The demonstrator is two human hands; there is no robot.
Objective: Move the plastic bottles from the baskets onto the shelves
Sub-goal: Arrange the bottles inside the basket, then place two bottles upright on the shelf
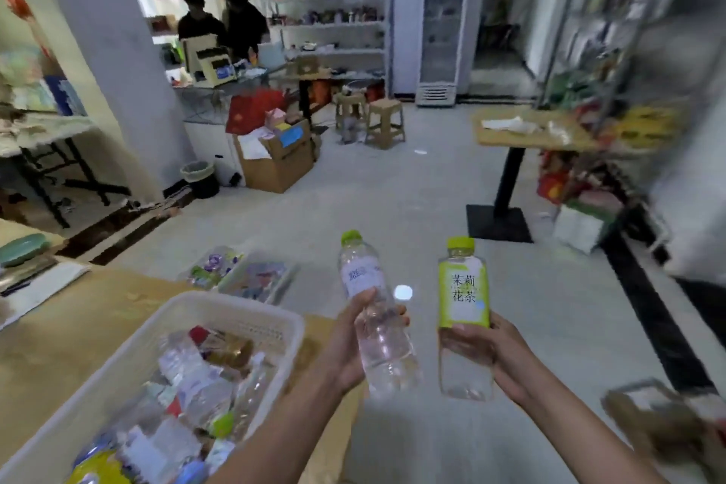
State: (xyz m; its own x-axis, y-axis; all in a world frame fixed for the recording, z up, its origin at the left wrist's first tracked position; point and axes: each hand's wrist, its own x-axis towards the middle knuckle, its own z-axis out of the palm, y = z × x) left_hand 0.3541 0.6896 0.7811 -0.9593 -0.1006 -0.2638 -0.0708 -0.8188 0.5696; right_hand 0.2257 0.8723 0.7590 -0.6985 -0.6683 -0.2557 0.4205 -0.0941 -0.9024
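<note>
Left hand (pixel 345 346) grasps a clear water bottle (pixel 361 275) round its middle, fingers wrapped on the far side and thumb on the near side. The bottle has a lime-green cap and a pale label, and tilts slightly left at the top. Right hand (pixel 491 354) grasps a tea bottle (pixel 463 287) round its lower body, roughly upright. It has a yellow-green cap and a green-and-white label with Chinese characters; the lower part is clear. The 2 bottles are held side by side in the air over the floor, near each other, not touching, and outside the basket.

A white plastic basket (pixel 220 303) sits lower left on a wooden table (pixel 70 334). It is packed with more plastic bottles (pixel 196 377), mostly clear, lying jumbled, a few coloured caps and labels visible. Just past the table edge, 2 clear trays (pixel 243 275) of small packets lie low down.

A metal shelf rack (pixel 628 12) with goods stands at the right edge, heavily blurred. A second rack, the back shelves (pixel 334 24), is against the far wall beside a glass-door drinks fridge (pixel 444 31). Mid-room there are an open cardboard box (pixel 283 169), 2 stools (pixel 385 122) and a pedestal table (pixel 522 137). 2 people (pixel 224 20) stand at a counter in the back.
</note>
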